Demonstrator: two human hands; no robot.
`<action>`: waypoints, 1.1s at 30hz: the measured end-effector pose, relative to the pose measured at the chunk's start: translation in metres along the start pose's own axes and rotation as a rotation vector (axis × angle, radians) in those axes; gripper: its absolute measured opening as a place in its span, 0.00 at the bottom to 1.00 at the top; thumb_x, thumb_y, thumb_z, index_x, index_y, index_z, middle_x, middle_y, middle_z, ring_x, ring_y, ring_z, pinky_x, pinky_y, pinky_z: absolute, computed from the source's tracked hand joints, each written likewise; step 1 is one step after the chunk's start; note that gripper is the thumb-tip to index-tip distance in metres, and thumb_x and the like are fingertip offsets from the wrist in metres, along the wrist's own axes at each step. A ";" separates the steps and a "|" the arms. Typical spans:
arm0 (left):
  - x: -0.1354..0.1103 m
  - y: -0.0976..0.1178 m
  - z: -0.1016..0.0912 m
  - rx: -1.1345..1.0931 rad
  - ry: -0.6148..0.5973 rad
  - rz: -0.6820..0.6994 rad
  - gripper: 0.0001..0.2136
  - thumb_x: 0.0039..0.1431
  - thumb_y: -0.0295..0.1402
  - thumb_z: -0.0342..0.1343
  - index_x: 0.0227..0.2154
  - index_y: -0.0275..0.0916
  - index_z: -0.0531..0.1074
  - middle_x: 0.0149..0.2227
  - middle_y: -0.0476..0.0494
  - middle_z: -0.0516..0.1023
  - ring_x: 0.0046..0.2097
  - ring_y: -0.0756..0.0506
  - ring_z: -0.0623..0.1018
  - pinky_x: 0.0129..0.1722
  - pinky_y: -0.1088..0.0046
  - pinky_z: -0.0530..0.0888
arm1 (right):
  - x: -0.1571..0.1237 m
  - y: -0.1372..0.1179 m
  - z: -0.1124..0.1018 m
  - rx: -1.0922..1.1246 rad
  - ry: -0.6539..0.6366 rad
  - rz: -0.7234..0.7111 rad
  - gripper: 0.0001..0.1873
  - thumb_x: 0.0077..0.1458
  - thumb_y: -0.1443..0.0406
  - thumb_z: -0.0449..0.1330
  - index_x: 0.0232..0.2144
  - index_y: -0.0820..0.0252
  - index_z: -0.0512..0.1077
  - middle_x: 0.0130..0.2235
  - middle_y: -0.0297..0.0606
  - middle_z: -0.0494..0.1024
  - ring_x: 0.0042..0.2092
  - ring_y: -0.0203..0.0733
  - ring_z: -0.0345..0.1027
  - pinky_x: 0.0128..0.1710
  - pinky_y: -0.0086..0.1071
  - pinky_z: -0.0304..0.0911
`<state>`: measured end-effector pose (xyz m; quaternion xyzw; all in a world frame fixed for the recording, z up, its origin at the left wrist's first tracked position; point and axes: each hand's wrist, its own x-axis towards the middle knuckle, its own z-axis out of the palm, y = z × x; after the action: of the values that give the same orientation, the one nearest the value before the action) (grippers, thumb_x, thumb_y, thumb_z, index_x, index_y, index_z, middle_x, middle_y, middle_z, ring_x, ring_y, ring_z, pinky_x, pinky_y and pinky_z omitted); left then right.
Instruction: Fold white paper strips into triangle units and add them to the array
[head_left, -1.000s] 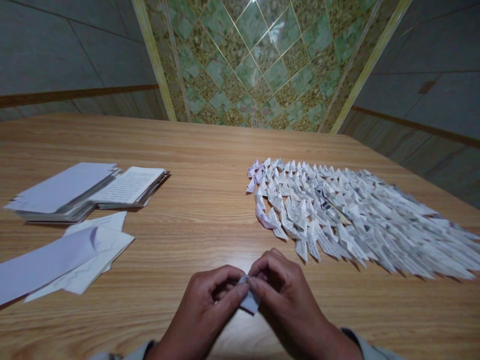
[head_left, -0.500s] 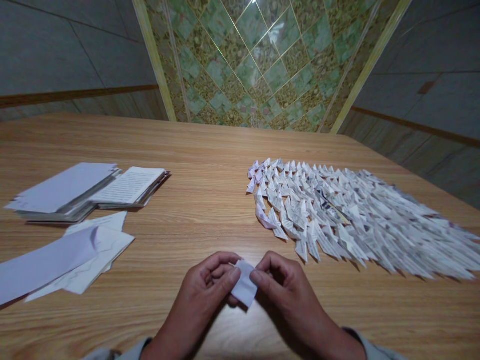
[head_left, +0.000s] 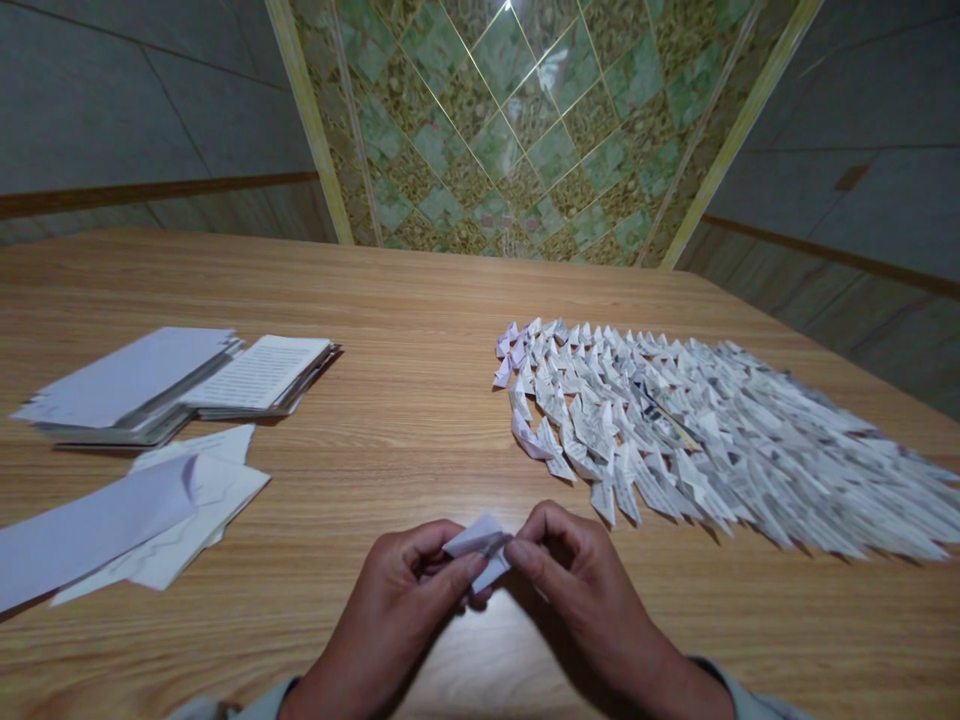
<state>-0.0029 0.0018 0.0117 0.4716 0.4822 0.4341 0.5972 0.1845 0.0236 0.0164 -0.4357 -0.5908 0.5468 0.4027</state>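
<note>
A small piece of folded white paper (head_left: 491,572) is pinched between my two hands, low in the middle of the head view. My left hand (head_left: 409,590) grips its left side, thumb on top and fingers curled underneath. On the right edge, my right hand (head_left: 574,580) closes thumb and forefinger on the paper. Its layers stand apart, with a gap showing between the upper flap and the lower part. Many folded paper boats (head_left: 600,420) lie in close rows to the right, beyond my right hand.
At the left, a stack of white paper (head_left: 135,375) sits beside a stack of printed sheets (head_left: 259,375). Loose paper strips (head_left: 97,530) overlap in front of them. All rest on a wooden table (head_left: 390,300), with a tiled wall (head_left: 495,150) behind it.
The folded paper has gone from a flat, closed square to parted layers with a gap between them. Both hands have shifted only slightly and keep hold of it.
</note>
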 end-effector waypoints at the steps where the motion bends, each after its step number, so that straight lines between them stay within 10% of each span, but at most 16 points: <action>1: 0.001 0.001 0.000 -0.008 0.005 -0.005 0.13 0.57 0.41 0.64 0.28 0.34 0.79 0.25 0.44 0.77 0.30 0.46 0.73 0.31 0.73 0.69 | 0.000 0.000 0.000 -0.029 0.008 -0.009 0.19 0.60 0.53 0.62 0.25 0.59 0.68 0.26 0.34 0.74 0.29 0.39 0.64 0.30 0.32 0.57; 10: -0.003 0.004 0.001 0.206 -0.047 0.061 0.15 0.62 0.43 0.60 0.27 0.37 0.82 0.27 0.44 0.80 0.32 0.45 0.76 0.33 0.74 0.70 | 0.000 -0.010 0.001 -0.170 -0.043 -0.097 0.06 0.56 0.62 0.64 0.31 0.60 0.75 0.30 0.34 0.72 0.33 0.39 0.65 0.32 0.31 0.58; 20: -0.003 0.000 0.004 0.088 -0.066 -0.029 0.09 0.53 0.38 0.65 0.29 0.35 0.81 0.27 0.43 0.79 0.29 0.46 0.74 0.29 0.75 0.68 | 0.000 -0.004 0.000 0.058 0.070 -0.072 0.12 0.59 0.59 0.62 0.28 0.58 0.67 0.27 0.30 0.68 0.30 0.36 0.62 0.29 0.28 0.58; 26: -0.002 -0.002 0.001 0.231 -0.090 0.045 0.13 0.58 0.40 0.62 0.24 0.36 0.79 0.24 0.44 0.77 0.29 0.45 0.74 0.31 0.74 0.68 | -0.002 -0.003 -0.001 0.088 -0.075 -0.043 0.15 0.61 0.54 0.62 0.30 0.58 0.69 0.27 0.30 0.68 0.29 0.36 0.61 0.29 0.29 0.57; 33: -0.001 0.012 -0.005 0.499 -0.059 0.306 0.11 0.63 0.36 0.60 0.27 0.40 0.82 0.25 0.48 0.80 0.28 0.48 0.77 0.29 0.77 0.68 | 0.000 -0.008 -0.001 -0.213 0.109 -0.368 0.12 0.58 0.64 0.64 0.24 0.58 0.70 0.26 0.30 0.71 0.30 0.37 0.63 0.31 0.30 0.55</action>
<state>-0.0083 0.0038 0.0237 0.6834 0.4797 0.3736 0.4041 0.1852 0.0238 0.0246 -0.3896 -0.6921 0.3743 0.4787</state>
